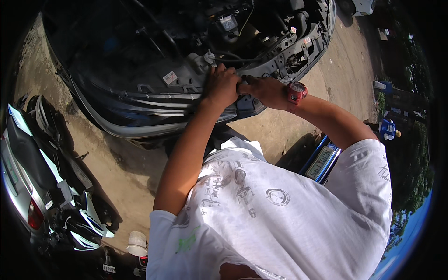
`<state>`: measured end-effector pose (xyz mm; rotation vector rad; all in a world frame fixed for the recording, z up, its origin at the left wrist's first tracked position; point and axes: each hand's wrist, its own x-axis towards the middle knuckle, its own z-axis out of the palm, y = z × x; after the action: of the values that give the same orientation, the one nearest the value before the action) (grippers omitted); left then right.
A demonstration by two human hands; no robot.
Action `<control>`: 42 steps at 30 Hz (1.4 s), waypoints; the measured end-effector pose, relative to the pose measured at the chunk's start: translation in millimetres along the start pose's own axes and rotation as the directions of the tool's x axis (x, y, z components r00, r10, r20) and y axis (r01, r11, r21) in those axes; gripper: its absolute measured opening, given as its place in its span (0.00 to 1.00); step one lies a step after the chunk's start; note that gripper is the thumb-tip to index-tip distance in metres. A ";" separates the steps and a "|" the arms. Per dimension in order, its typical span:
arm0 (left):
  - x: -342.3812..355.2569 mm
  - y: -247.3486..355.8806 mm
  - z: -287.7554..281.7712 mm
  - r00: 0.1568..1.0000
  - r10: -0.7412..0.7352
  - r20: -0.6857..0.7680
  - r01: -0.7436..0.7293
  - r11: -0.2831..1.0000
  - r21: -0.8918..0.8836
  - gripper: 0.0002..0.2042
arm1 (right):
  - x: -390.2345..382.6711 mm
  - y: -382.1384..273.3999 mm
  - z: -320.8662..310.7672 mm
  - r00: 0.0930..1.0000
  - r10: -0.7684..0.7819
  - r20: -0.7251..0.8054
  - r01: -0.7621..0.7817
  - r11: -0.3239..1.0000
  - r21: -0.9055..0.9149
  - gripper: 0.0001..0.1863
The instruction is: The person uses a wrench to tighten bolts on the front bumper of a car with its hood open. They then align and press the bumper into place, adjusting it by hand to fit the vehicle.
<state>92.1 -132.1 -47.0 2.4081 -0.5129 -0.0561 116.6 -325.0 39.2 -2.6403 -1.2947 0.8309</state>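
Both my hands are at the front edge of a dark car's open engine bay point(228, 44). My left hand point(223, 85) is closed, its fingers bent over the edge just below a pale cap point(209, 57); whatever they grip is hidden. Right beside it, my right hand point(267, 92) has its fingers curled around a small dark part, too shadowed to name. A red watch point(297, 93) sits on my right wrist. Left of my hands runs the car's dark front grille point(161, 103), with a white label point(170, 78) on the panel above it.
Motorcycles point(51, 163) stand on the dirt ground at left, beside a silver vehicle point(14, 186). A whitish bucket point(137, 243) is at lower left. Close by my right arm is a blue vehicle's end with a plate point(321, 161). Farther right stands a person in blue point(387, 129).
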 end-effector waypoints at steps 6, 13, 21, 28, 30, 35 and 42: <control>-1.8 -0.2 1.2 1.000 -0.014 -0.005 0.014 0.999 0.030 0.08 | 6.4 -11.0 6.9 0.915 0.385 0.118 -0.383 0.743 0.548 0.26; -0.9 2.0 -2.6 1.000 -0.014 0.018 0.014 1.000 0.000 0.11 | -4.7 3.1 -5.1 1.000 0.007 0.024 -0.006 0.999 -0.040 0.25; -2.0 3.3 -5.5 0.998 -0.039 0.051 0.039 0.999 -0.005 0.12 | -3.9 -17.2 18.0 0.841 0.509 0.185 -0.461 0.495 0.737 0.29; -4.0 5.6 -2.0 0.998 -0.058 0.005 0.058 0.998 -0.017 0.10 | -8.2 -2.7 3.1 0.993 0.114 0.015 -0.112 0.989 -0.101 0.28; -5.0 5.8 -1.4 0.998 -0.069 -0.009 0.069 0.998 -0.008 0.10 | -3.7 -9.2 9.4 0.955 0.298 0.006 -0.274 0.869 0.413 0.28; -5.9 5.4 1.2 0.997 -0.055 -0.052 0.056 0.998 0.009 0.08 | -2.0 -17.7 2.6 0.956 0.286 0.068 -0.293 0.944 0.151 0.30; -5.5 6.2 0.2 0.999 -0.051 0.000 0.051 0.999 0.013 0.07 | 5.3 -10.4 -15.6 0.953 0.261 0.154 -0.301 0.880 0.368 0.32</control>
<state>84.8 -134.4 -43.8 2.4342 -0.4537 -0.0759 119.8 -312.0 53.3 -2.5126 -0.6693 1.1360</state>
